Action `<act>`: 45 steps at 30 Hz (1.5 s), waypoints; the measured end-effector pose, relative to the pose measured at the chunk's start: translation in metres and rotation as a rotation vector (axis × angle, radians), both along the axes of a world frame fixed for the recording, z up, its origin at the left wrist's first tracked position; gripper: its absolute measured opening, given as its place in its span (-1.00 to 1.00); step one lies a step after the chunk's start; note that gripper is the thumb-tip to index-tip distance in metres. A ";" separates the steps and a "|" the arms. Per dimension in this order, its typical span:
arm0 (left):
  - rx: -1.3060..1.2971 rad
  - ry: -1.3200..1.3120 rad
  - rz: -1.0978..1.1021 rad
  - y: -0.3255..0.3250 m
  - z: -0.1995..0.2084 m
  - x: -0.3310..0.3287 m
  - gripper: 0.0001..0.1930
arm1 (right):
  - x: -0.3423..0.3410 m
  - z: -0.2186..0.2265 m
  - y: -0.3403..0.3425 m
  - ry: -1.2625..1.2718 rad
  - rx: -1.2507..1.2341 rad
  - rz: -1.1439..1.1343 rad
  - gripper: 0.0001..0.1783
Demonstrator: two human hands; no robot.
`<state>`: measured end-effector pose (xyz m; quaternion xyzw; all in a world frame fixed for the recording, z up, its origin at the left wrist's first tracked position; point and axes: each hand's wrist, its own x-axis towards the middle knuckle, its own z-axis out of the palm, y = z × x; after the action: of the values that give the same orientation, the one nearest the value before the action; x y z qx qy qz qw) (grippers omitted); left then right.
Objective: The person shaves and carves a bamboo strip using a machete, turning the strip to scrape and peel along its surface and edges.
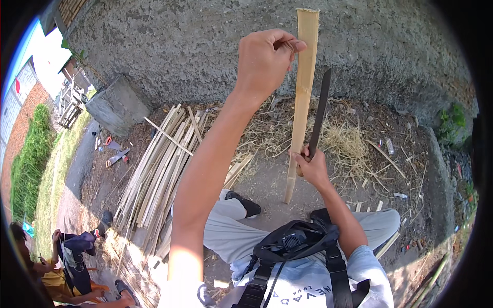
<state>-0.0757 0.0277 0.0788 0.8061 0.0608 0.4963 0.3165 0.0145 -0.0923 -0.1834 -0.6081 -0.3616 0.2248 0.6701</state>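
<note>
A long, pale bamboo slat (305,72) stands nearly upright in front of me, its lower end close to the ground between my legs. High up, my left hand (266,61) is closed with its fingertips at the slat's left edge; how firmly they grip is unclear. Lower down, my right hand (312,167) is wrapped round the handle of a machete (321,105), its dark blade pointing up just right of the slat. The right hand's fingers also come against the slat. Most of the handle is hidden in that hand.
Many cut slats (159,169) lie piled at left. Handsaws (117,157) rest beyond them. Curly shavings (344,146) cover ground by the rough wall (195,51). A concrete block (119,105) stands at far left. Another person (72,256) sits at lower left.
</note>
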 end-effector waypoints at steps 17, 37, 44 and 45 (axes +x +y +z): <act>0.504 -0.100 0.476 0.073 0.001 -0.027 -0.85 | 0.016 -0.020 -0.004 -0.057 0.038 -0.054 -0.63; -0.072 0.344 -0.276 0.020 0.006 -0.032 -0.49 | 0.002 0.010 -0.004 -0.114 -0.121 0.013 -0.63; -0.147 0.146 -0.245 0.012 0.008 -0.013 -0.48 | 0.002 0.008 -0.002 -0.108 -0.144 0.021 -0.63; -0.147 0.154 -0.254 0.012 0.006 -0.011 -0.48 | 0.002 0.005 0.000 -0.107 -0.147 0.025 -0.63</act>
<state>-0.0867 0.0401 0.0851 0.8177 0.0188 0.3833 0.4292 0.0167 -0.0921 -0.1783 -0.6621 -0.3871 0.2260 0.6006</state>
